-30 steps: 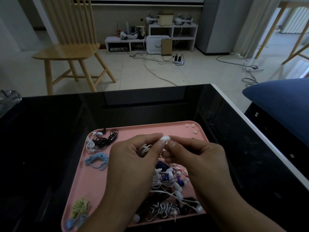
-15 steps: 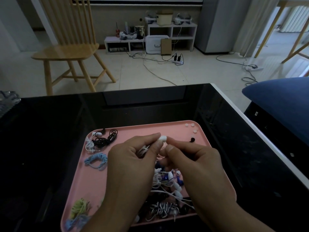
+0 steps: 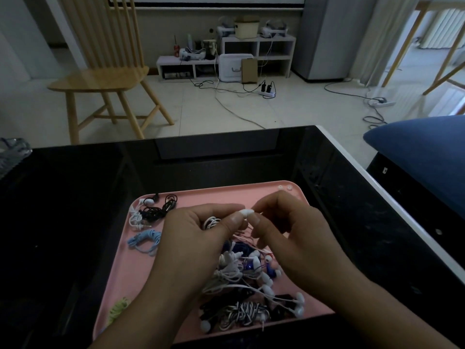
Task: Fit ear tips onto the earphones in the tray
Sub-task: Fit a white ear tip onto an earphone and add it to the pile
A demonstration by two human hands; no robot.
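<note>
This looks like a living room in a home, used partly as a work spot. A wooden spindle-back chair (image 3: 105, 69) stands on a pale tiled floor (image 3: 289, 109) at the far left. Against the far wall sit low white shelf units (image 3: 259, 50) loaded with small gadgets, a box and bottles, with a power strip (image 3: 267, 93) and loose cables trailing across the floor in front. A tall grey cabinet (image 3: 327, 36) and a light curtain (image 3: 385, 39) are at the far right. Nearer on the right lies a blue cushion (image 3: 425, 152). In the near foreground is a glossy black table (image 3: 75, 210) with a white edge.
</note>
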